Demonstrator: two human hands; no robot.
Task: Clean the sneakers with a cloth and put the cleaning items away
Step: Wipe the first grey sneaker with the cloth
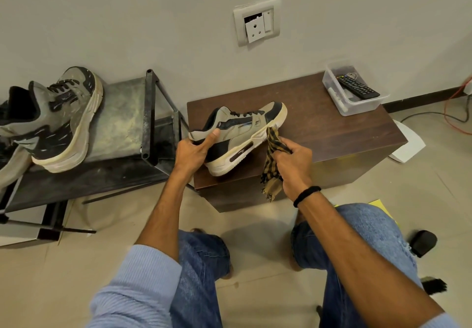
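An olive and black sneaker with a cream sole lies tilted on a dark wooden box. My left hand grips its heel, thumb along the collar. In my right hand is a yellow and black checked cloth, its upper end touching the sole near the midfoot while the rest hangs down. The matching sneaker, dusty and streaked, rests on a metal rack to the left.
A clear plastic tub holding a remote sits at the box's far right corner. A wall socket is above. Cables run along the right floor. A black brush and a black object lie on the floor by my right knee.
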